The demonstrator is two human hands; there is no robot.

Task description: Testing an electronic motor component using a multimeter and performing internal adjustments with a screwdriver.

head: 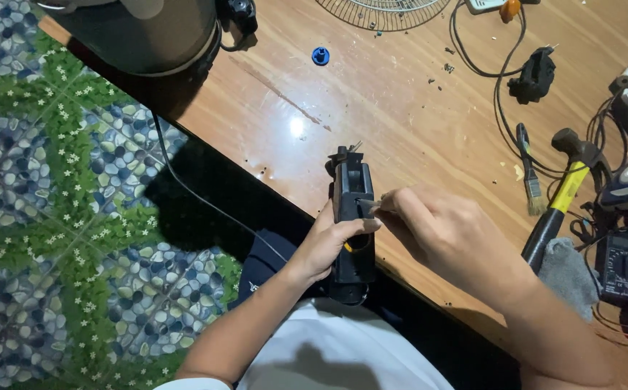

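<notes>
Two bare hands meet over a black plastic housing [351,217] at the near edge of the wooden worktop [400,108], just above the person's lap. The left hand [328,242] comes up from below and wraps the housing's left side, thumb laid across its front, fingers closed round the body so that it stands roughly upright with its open top pointing to the far side. The right hand [440,231] reaches in from the right, forearm angled down across the worktop edge, its fingers [390,202] pinched together on a small dark part at the housing's right flank; what exactly sits between them is too small to tell.

As far as can be judged, the work is midway: the housing looks opened or partly stripped, with a bit of metal showing at its top and a yellow patch lower down, and small screws or crumbs lie scattered on the far worktop. Nothing shows it closed up again.

Around the hands lie a yellow-handled hammer [563,195], a small brush [529,177], a black multimeter [621,267] at the right edge, a grey cloth [570,271], a black adapter with its cable [534,76], a blue plastic cap [320,55] and a wire fan grille [382,11] at the far side. A dark round appliance [148,32] stands at the far left corner, above a pebble-patterned floor [54,217].
</notes>
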